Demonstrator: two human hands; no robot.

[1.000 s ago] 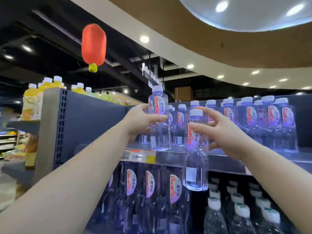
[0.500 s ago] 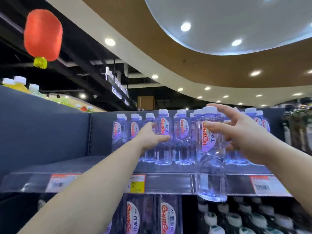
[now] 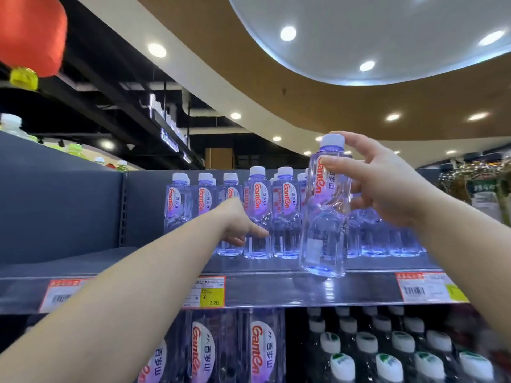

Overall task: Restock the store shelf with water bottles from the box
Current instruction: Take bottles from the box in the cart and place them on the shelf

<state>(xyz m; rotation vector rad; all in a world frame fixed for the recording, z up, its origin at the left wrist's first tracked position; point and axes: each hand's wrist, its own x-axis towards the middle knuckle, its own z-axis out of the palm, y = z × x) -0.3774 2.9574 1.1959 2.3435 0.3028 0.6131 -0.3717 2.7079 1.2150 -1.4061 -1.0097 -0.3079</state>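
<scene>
Above the store shelf (image 3: 276, 288), the right hand (image 3: 387, 189) pinches a full, slick, rigid water bottle (image 3: 326, 211) at its upper label; left hand (image 3: 237, 219) grip unclear.

Place: a shop, a supermarket aisle by its look.
Landmark: a grey metal shelf (image 3: 276, 288) is running across the view.
On the shelf: rows of identical water bottles (image 3: 257, 214) are standing upright, labels facing out.
Shelf front edge: price tags (image 3: 211, 291) with barcodes are hanging there; 1 is showing ¥ 2.20.
Below the shelf: more capped bottles (image 3: 387, 352) are packing the lower tier.
Above the shelf: recessed ceiling lights (image 3: 287, 33) are glowing, and a red lantern (image 3: 30, 34) is hanging at upper left.
</scene>
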